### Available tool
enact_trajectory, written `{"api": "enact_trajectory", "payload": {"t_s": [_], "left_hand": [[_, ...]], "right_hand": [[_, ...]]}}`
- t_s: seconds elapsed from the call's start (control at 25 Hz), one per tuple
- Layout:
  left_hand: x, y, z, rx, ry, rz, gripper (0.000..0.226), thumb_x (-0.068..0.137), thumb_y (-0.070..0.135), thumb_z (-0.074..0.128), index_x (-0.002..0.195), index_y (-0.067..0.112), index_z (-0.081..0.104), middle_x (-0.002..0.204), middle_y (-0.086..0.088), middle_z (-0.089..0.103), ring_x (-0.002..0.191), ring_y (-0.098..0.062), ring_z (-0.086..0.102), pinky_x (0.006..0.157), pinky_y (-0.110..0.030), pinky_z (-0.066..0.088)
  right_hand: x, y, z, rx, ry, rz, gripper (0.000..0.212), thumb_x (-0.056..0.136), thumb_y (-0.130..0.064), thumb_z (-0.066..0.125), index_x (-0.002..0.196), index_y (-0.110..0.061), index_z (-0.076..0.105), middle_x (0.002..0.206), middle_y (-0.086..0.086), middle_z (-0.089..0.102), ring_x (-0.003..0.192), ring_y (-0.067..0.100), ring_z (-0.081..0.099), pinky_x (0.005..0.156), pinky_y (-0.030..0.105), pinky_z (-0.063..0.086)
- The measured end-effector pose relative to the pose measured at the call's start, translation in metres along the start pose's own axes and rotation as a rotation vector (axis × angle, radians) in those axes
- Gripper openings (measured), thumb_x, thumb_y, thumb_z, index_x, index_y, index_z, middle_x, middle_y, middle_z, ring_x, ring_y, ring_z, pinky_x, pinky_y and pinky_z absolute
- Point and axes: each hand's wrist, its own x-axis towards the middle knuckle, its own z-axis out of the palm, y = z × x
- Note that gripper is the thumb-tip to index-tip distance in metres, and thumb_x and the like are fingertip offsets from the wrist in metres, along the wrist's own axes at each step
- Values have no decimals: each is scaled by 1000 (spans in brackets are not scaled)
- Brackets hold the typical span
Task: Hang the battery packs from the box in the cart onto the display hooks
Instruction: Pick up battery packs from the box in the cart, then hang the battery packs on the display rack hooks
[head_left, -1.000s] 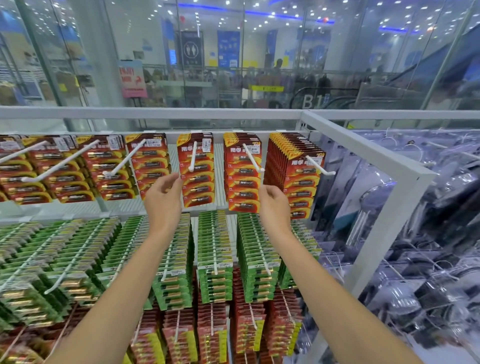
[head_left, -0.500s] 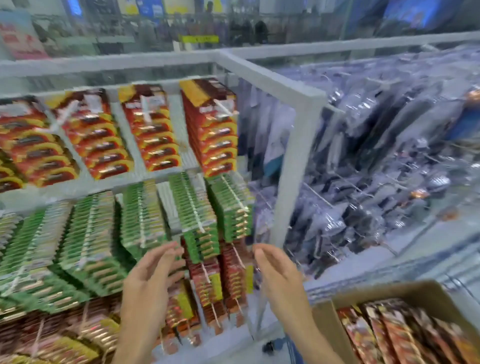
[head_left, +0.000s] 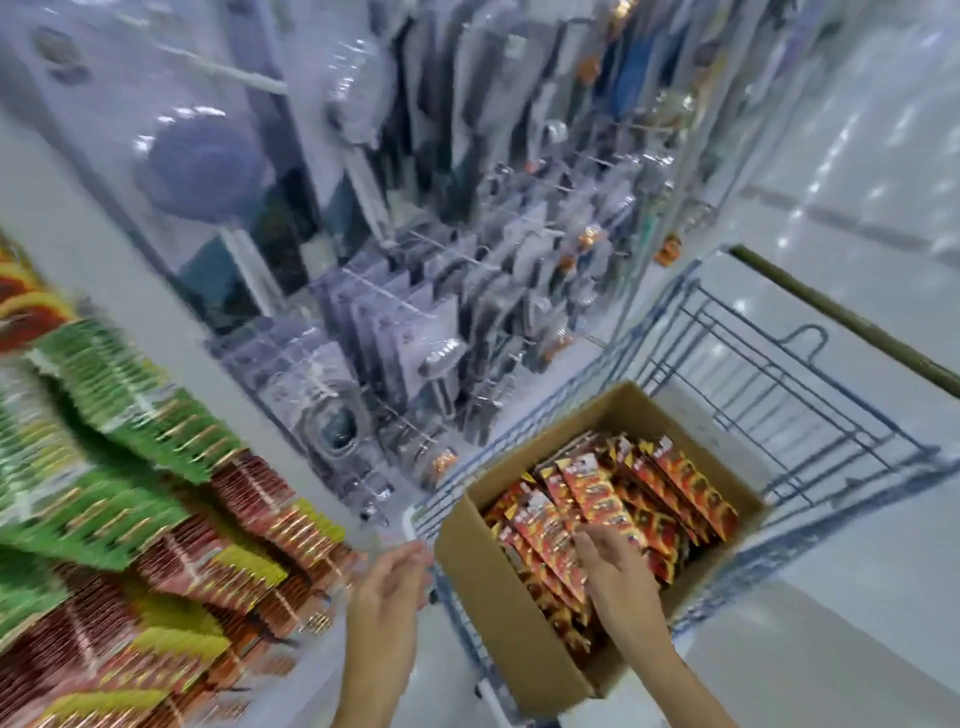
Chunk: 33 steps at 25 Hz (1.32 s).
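cardboard box (head_left: 498, 587) sits in the blue wire cart (head_left: 779, 395), filled with red battery packs (head_left: 613, 499). right grip (head_left: 618, 571) is inside the box, fingers apart and resting on the packs, none clamped. left grip (head_left: 387, 587) hovers just beside the box's left wall, fingers loosely apart, holding nothing. stocked display hooks (head_left: 130, 467) at left, blurred.

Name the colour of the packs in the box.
The battery packs are red and orange with yellow corners, in the head view.

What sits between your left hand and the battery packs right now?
The cardboard box wall and the cart's wire side, seen in the head view.
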Motion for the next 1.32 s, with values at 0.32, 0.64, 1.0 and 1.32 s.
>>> {"api": "enact_trajectory", "payload": {"t_s": [0.32,0.64,1.0,1.32], "left_hand": [[60,-57,175,365,-185,-176,25,102,33,59,117,16,70,113,-7,72,96,-22,66,89,-40,54],[114,-90,240,407,75,-489,59,101,25,65,148,-5,46,152,-25,49,135,-42,51,111,-47,46],[100,-89,230,358,148,-414,52,100,25,68,146,4,53,144,-15,59,135,-38,54,114,-48,44],[26,-38,147,-137,35,-218,19,94,29,74,112,25,73,98,4,81,86,-16,79,67,-24,60]], "right_hand": [[50,64,-81,-64,92,244,20,105,-35,55,120,-25,63,115,-3,66,102,15,59,88,33,45],[81,78,-93,-134,28,252,26,106,-33,53,128,-24,63,117,-9,65,105,10,58,87,25,40],[149,71,-60,-240,-39,239,36,103,-32,57,137,-19,55,127,-4,61,116,17,59,99,31,47],[205,87,-12,-562,80,238,78,80,-47,83,140,-14,47,138,11,53,129,32,52,109,46,43]]}}
